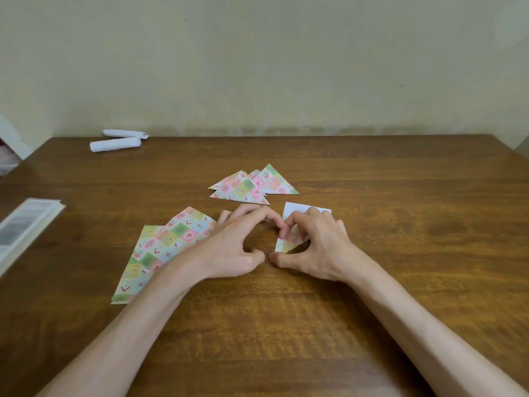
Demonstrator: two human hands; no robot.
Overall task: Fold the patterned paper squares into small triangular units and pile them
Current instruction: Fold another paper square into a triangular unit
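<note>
Presently, one fold in progress.

Item: half-folded square (pixel 294 210), lying near the middle of the desk (pixel 400 253), white back showing at its far end, patterned flap turned over at its near end.

Item: right hand (pixel 315 247). Its fingers are curled over the flap, with the forefinger bent down onto the paper. The thumb lies on the wood just beside the near corner. Judged to be clamped on the paper.

Item: left hand (pixel 237 242). It is arched, thumb down on the wood, forefinger tip reaching the paper's left edge beside the right forefinger. Whether it nips that edge or merely touches it cannot be told.

Item: pile of triangular units (pixel 252 186), several overlapping, just beyond the hands toward the far edge.

Item: stack of unfolded squares (pixel 160 247), fanned toward the near-left, partly under the left forearm.

Method, as a judgement: line up the flap's edges exactly before pressing. Pin the paper with one hand while a fingertip of the other runs along the crease from the middle outward. A skewed crease would spoil the triangle.

Sundries: two white rolls (pixel 116 144) at the far-left corner.
</note>
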